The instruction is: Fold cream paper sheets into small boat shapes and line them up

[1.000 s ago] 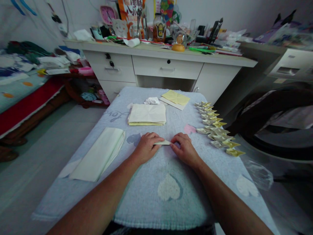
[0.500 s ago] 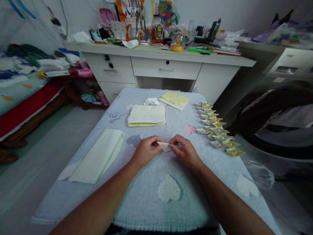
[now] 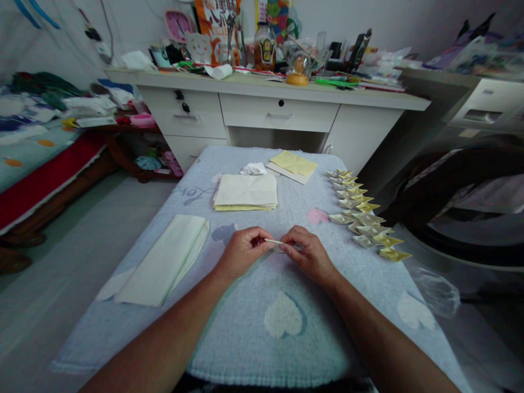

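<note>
Between my two hands is a small folded piece of white paper (image 3: 273,240), seen nearly edge-on as a thin strip. My left hand (image 3: 244,250) pinches its left end, and my right hand (image 3: 308,252) pinches the right end, fingers covering much of it. Past my hands lies a stack of creased white and yellow paper sheets (image 3: 245,192). To the right, several folded paper boats (image 3: 363,219) in white and yellow stand in rows. On the left rests a large folded pale sheet (image 3: 164,262).
A blue cloth with heart prints (image 3: 262,322) covers the table. Crumpled white tissue (image 3: 254,168) and a yellow sheet (image 3: 293,161) over a white one lie at the back. Beyond stands a cluttered white desk (image 3: 282,114); a washing machine (image 3: 487,114) is at the right.
The folded paper has tilted in my fingers, so less of its front face shows and it looks thinner. Both hands stay in almost the same place.
</note>
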Available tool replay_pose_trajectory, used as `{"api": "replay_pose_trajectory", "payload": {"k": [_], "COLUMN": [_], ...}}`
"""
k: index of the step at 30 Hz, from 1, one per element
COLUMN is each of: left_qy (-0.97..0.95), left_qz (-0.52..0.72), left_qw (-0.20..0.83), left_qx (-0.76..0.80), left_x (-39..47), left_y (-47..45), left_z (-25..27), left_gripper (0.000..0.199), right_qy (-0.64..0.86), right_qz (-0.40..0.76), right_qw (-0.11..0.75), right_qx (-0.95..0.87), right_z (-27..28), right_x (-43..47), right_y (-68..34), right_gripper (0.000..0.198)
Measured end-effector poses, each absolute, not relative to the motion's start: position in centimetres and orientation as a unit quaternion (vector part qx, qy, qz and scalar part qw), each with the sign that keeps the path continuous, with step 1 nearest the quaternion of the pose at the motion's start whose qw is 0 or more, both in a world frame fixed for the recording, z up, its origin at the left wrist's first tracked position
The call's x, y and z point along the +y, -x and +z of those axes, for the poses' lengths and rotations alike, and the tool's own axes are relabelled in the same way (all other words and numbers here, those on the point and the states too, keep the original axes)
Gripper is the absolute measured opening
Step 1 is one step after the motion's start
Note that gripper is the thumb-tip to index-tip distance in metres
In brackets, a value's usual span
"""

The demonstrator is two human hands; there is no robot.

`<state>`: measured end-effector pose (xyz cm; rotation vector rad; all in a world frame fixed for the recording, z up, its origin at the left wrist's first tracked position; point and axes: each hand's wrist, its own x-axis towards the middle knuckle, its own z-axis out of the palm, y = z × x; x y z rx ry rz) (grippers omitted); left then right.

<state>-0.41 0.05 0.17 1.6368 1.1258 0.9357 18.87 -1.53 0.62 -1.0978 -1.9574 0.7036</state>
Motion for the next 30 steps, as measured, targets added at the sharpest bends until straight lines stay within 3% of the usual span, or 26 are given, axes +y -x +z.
{"api": "replay_pose_trajectory", "payload": {"k": [6, 17, 30], "left_qy": [-0.554, -0.517, -0.506], "left_qz": [0.396, 0.430, 0.454], "left_qw": [0.600, 0.619, 0.609], "left_qx": [0.421, 0.406, 0.408], "left_x": [-0.05, -0.32, -0.41], "left_y": [-0.04, -0.20, -0.49], "left_z": [-0.07, 0.34, 0.14], "left_gripper": [0.018, 0.018, 0.019], "right_qy": [0.447, 0.419, 0.455], "right_qz": [0.258, 0.247, 0.099], "right_qw": [0.403, 0.372, 0.348], "right_qx": [-0.756, -0.790, -0.814], "right_z": [0.60, 0.69, -0.19], "right_x": [-1.69, -1.82, -1.97], "right_y": [-18.65, -18.45, -18.04], "right_gripper": [0.012, 0.024, 0.021]}}
